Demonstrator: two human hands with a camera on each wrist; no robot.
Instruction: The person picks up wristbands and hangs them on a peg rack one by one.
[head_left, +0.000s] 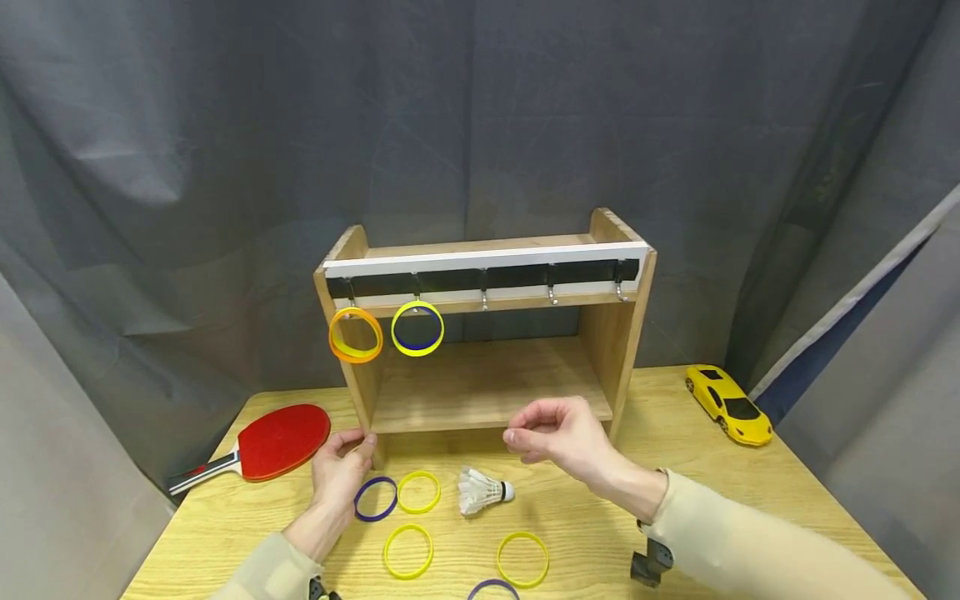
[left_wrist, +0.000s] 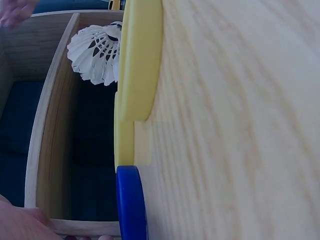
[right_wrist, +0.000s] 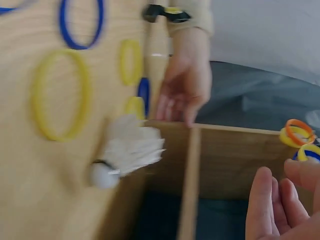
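My left hand [head_left: 341, 475] holds the lower left side of the wooden shelf [head_left: 487, 412], thumb at the panel's front edge. In the right wrist view, that hand [right_wrist: 185, 90] grips the shelf's corner. My right hand [head_left: 562, 442] hovers in front of the lower board, with loosely bent fingers and nothing visible between them. Along the shelf's top rail runs a row of hooks [head_left: 553, 295]. An orange wristband [head_left: 377, 346] hangs with a yellow one on the leftmost hook; beside it a yellow wristband [head_left: 395, 337] and a blue one [head_left: 420, 345] hang together.
A shuttlecock [head_left: 477, 492] lies on the table [head_left: 600, 533] before the shelf. Several yellow and blue wristbands, one a yellow wristband [head_left: 387, 560], lie around it. A red table tennis bat [head_left: 281, 442] is at left, a yellow toy car [head_left: 726, 404] at right. Grey curtains [head_left: 465, 125] hang behind.
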